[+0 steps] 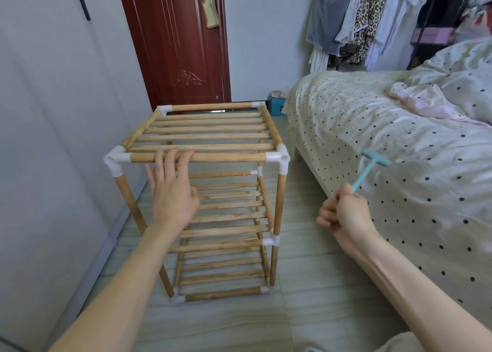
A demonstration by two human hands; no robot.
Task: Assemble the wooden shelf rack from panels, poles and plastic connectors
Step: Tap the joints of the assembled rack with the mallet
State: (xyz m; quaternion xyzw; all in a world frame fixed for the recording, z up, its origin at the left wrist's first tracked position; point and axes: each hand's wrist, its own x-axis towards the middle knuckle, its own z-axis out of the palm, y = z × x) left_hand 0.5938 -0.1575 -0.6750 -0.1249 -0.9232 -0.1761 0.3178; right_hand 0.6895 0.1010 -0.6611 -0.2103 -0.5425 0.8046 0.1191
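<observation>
The wooden shelf rack (pixel 213 136) stands upright on the tiled floor, with three slatted shelves joined to poles by white plastic connectors (pixel 279 158). My left hand (pixel 171 189) rests on the front rail of the top shelf, fingers straight and laid over the pole. To the right of the rack, my right hand (pixel 343 212) grips the handle of a small light-blue plastic hammer (pixel 368 168), whose head points up over the edge of the bed.
A bed with a dotted cream cover (pixel 386 144) fills the right side, close to the rack. A grey wall or wardrobe (pixel 53 139) runs along the left. Behind the rack is a red-brown door (pixel 175 40); clothes hang on a rail (pixel 372 19) at the back right.
</observation>
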